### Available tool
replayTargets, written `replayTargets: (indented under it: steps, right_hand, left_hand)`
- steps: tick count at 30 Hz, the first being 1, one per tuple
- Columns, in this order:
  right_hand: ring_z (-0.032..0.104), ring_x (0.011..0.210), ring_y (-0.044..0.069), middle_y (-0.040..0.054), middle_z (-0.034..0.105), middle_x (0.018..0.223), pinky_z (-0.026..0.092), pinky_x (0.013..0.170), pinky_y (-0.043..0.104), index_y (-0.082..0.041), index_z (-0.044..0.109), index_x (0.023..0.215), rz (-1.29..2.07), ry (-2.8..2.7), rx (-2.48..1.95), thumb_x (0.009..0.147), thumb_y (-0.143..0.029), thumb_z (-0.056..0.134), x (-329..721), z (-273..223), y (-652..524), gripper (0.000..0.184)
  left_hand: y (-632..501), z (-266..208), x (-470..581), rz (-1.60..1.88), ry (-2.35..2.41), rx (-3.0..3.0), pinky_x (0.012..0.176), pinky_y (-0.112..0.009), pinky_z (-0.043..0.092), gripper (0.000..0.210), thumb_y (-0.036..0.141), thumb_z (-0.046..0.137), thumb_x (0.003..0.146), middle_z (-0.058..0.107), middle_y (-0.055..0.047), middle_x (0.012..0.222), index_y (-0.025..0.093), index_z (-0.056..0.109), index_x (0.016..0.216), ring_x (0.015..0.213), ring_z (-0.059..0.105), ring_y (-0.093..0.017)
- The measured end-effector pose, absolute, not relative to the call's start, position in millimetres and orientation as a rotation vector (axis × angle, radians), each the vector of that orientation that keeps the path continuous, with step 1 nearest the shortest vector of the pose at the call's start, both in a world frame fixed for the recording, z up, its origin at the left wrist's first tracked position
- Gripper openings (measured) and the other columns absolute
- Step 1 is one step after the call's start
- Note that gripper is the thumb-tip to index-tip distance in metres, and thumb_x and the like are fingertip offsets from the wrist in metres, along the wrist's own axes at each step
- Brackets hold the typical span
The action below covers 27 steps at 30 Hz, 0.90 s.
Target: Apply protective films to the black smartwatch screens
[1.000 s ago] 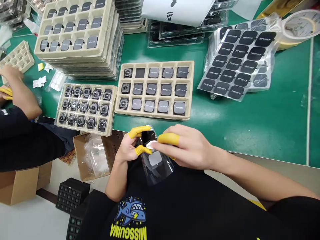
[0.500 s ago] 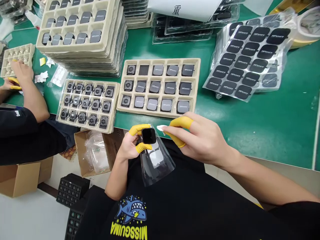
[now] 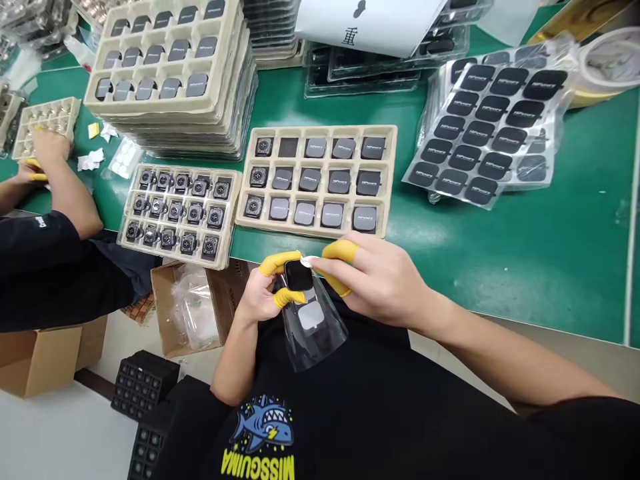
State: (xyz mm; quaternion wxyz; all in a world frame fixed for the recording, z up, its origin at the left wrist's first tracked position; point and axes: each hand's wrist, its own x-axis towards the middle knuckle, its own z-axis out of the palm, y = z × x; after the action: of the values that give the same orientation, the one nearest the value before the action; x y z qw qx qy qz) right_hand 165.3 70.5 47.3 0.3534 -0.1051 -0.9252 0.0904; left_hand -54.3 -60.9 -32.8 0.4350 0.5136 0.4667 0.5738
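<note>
My left hand (image 3: 270, 288), with yellow finger cots on thumb and forefinger, grips a black square smartwatch (image 3: 299, 275) by its edges, screen up. A clear plastic sheet (image 3: 320, 337) bearing pale square stickers hangs below the watch from the same hand. Between the yellow-covered fingertips of my right hand (image 3: 373, 277) is a small white wipe (image 3: 307, 261), which meets the watch's upper right edge. Just beyond my hands lies a beige tray (image 3: 320, 230); most of its pockets hold grey-covered watches, and the left column shows watches lying back up.
Left of the beige tray sits a clear-covered tray of watches (image 3: 175, 212). Behind it rises a tall tray stack (image 3: 170, 120). Black sticker sheets (image 3: 470, 133) lie at right. A co-worker's hand (image 3: 50, 148) works at far left. An open carton (image 3: 187, 313) stands below the table edge.
My right hand has moved left, bringing the white wipe from beside the watch onto its upper edge. The left hand still holds the watch and sheet, nearly in place.
</note>
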Motion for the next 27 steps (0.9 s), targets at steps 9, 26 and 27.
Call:
replayTargets:
  steps: [9,26,27]
  right_hand:
    - [0.06,0.082,0.021,0.0096,0.077,0.097,0.05,0.07,0.034,-0.016,0.079,0.119,0.484,-2.307,-0.264,0.108,-0.011,0.067,153,34,70,0.017]
    - [0.062,0.084,0.02,0.0039,0.075,0.093,0.05,0.073,0.035,-0.022,0.073,0.126,0.637,-2.391,0.0,0.109,-0.008,0.061,169,52,83,0.025]
    - [0.062,0.084,0.02,0.0039,0.075,0.091,0.049,0.072,0.035,-0.021,0.074,0.125,0.596,-2.383,-0.017,0.109,-0.007,0.06,163,50,81,0.025]
  left_hand:
    - [-47,-40,-55,1.389,1.146,1.477,0.094,-0.031,0.067,0.076,0.07,0.086,0.09,0.087,-0.012,0.126,0.024,0.071,0.149,0.11,0.087,-0.026]
    - [-41,-37,-55,1.407,1.159,1.434,0.096,-0.035,0.069,0.076,0.069,0.088,0.089,0.087,-0.013,0.126,0.023,0.072,0.147,0.11,0.087,-0.028]
    - [-41,-38,-55,1.378,1.164,1.467,0.097,-0.036,0.069,0.075,0.069,0.087,0.091,0.087,-0.013,0.128,0.023,0.071,0.148,0.112,0.087,-0.028]
